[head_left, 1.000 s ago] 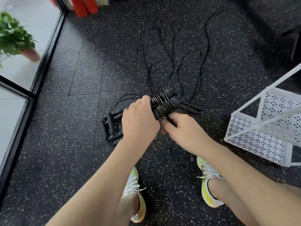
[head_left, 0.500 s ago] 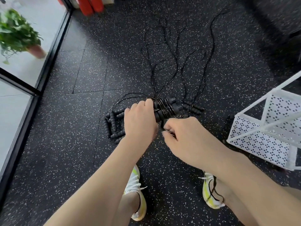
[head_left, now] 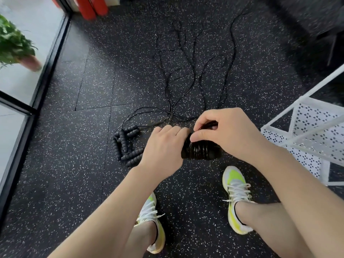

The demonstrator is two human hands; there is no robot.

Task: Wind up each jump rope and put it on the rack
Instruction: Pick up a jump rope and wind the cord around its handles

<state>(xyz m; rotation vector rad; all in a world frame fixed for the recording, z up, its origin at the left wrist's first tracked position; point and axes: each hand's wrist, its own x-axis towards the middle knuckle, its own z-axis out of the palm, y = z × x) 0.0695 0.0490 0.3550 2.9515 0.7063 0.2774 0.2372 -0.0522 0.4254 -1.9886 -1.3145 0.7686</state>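
Note:
A black jump rope bundle [head_left: 200, 150], its cord wound in coils round the two handles, is held between both hands above the floor. My left hand [head_left: 163, 146] grips the bundle's left end. My right hand [head_left: 226, 132] sits over its top right and pinches the cord against the coils with thumb and fingers. More black ribbed handles [head_left: 123, 145] lie in a cluster on the floor to the left. Their loose cords [head_left: 186, 75] trail away across the floor ahead. The white perforated rack [head_left: 309, 138] stands at the right.
The floor is black speckled rubber [head_left: 93, 183]. A glass wall with a black frame [head_left: 42, 75] runs along the left, with a potted plant [head_left: 14, 47] behind it. Red objects [head_left: 93, 6] stand at the top left. My two shoes [head_left: 236, 198] are below the hands.
My right hand has swung from below the bundle up over its top, carrying the cord round the handles. The bundle now sits lower and further right in view.

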